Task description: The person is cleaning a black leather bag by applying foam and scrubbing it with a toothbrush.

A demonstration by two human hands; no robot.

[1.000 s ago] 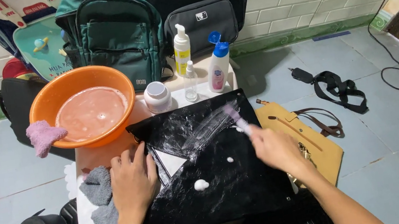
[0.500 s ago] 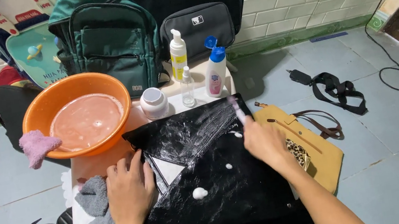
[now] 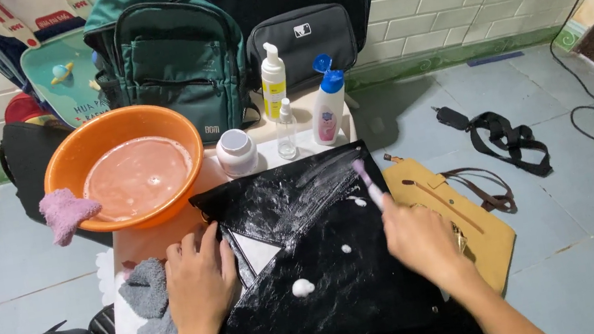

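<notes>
A black bag [image 3: 331,281] lies flat on a small table, streaked with white foam across its upper part, with a foam blob [image 3: 302,288] near its middle. My left hand [image 3: 200,282] presses flat on the bag's left edge beside a white triangular patch [image 3: 256,251]. My right hand [image 3: 418,239] grips a small brush [image 3: 366,184] whose head touches the bag's upper right corner.
An orange basin [image 3: 124,170] of soapy water with a pink cloth [image 3: 66,213] on its rim stands at the back left. A white jar [image 3: 237,153], pump bottle [image 3: 272,82], small clear bottle [image 3: 286,130] and blue-capped bottle [image 3: 327,106] stand behind. A tan bag [image 3: 472,219], grey cloths [image 3: 148,306] and a green backpack [image 3: 171,52] surround the table.
My right hand has drawn the brush back and forth along the bag's upper right part. The left hand stays pressed on the bag's left edge.
</notes>
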